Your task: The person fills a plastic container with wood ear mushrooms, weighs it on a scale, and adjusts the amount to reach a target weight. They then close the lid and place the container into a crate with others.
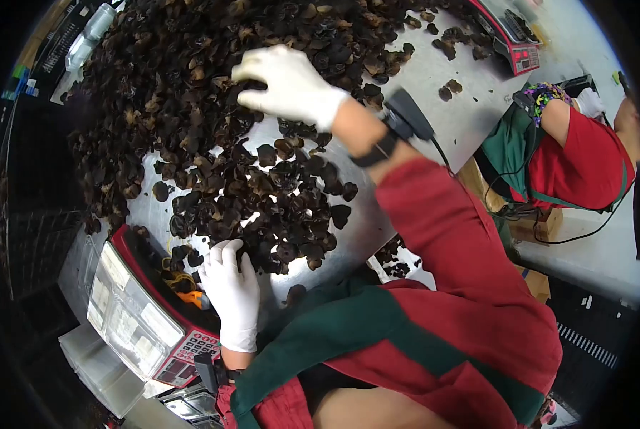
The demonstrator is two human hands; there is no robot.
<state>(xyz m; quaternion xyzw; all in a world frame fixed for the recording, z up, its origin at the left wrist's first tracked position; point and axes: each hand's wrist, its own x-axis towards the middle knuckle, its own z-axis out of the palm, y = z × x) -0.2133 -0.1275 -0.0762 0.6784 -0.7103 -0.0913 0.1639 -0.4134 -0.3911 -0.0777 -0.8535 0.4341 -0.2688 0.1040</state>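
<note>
Dried black wood ear mushrooms (191, 57) lie in a large heap on a shiny metal table (434, 86). A smaller, looser spread of the mushrooms (277, 200) lies nearer to me, with bare metal showing through. My right hand (284, 82), in a white glove, reaches over the near side of the big heap, thumb and fingers apart and holding nothing visible. At the near left edge of the smaller spread is my left hand (230, 286), also white-gloved. Its fingers are loosely bent, thumb apart, with the fingertips right at the mushrooms.
A red scale (155, 307) stands close by my left hand, with an orange-handled tool (192, 298) beside it. Another red scale (506, 43) is at the far right. A person in a red shirt (577, 157) works at the right. Clear plastic bins (101, 365) sit at the lower left.
</note>
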